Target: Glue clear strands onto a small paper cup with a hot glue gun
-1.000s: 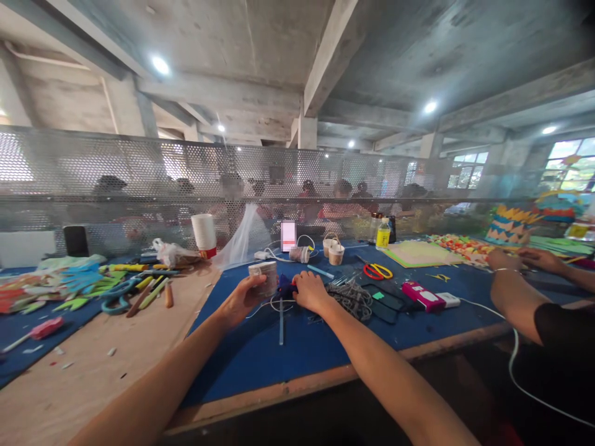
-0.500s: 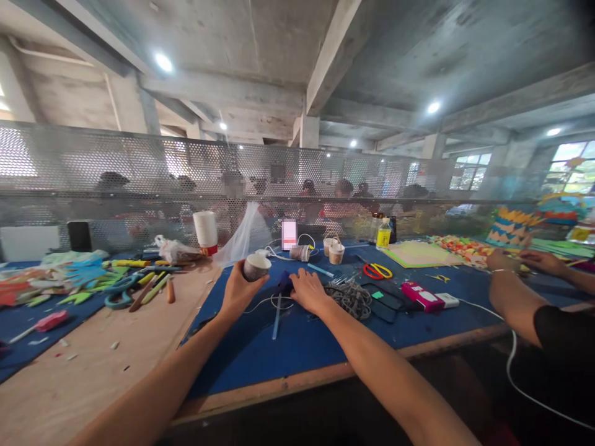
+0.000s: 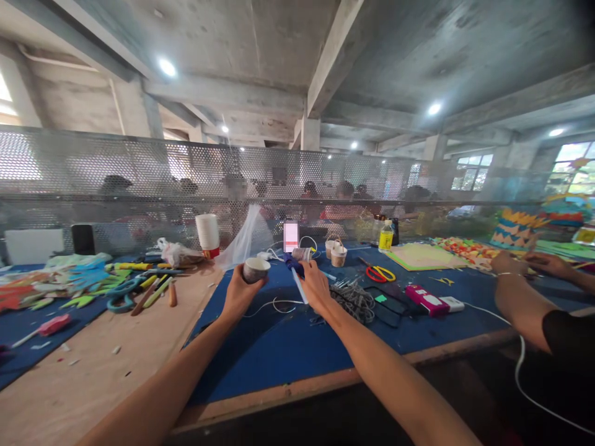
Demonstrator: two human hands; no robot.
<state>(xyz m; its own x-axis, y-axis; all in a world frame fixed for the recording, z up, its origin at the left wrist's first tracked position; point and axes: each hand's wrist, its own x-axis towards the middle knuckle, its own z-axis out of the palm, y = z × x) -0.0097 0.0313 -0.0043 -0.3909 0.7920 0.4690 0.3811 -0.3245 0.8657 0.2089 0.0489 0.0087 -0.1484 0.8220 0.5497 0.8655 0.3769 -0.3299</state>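
My left hand (image 3: 239,291) is closed around a small paper cup (image 3: 255,269), held up over the blue mat (image 3: 279,347) with its mouth tilted toward me. My right hand (image 3: 315,286) grips a dark blue glue gun (image 3: 294,265) with a pale glue stick (image 3: 299,286) poking out of its back, lifted just above the mat. A thin white cord (image 3: 274,305) curls on the mat between my hands. A bundle of grey twine (image 3: 356,300) lies just right of my right hand.
Red and yellow scissors (image 3: 379,272), a pink box (image 3: 423,298), small cups (image 3: 335,253), a yellow bottle (image 3: 385,236) and stacked paper cups (image 3: 207,233) sit beyond. Foam shapes and blue scissors (image 3: 121,296) clutter the left. Another person's arms (image 3: 520,291) work at right. A mesh screen (image 3: 139,179) backs the table.
My left hand turned the cup from its side to mouth-up and raised it. My right hand picked the glue gun up off the mat and moved it farther away.
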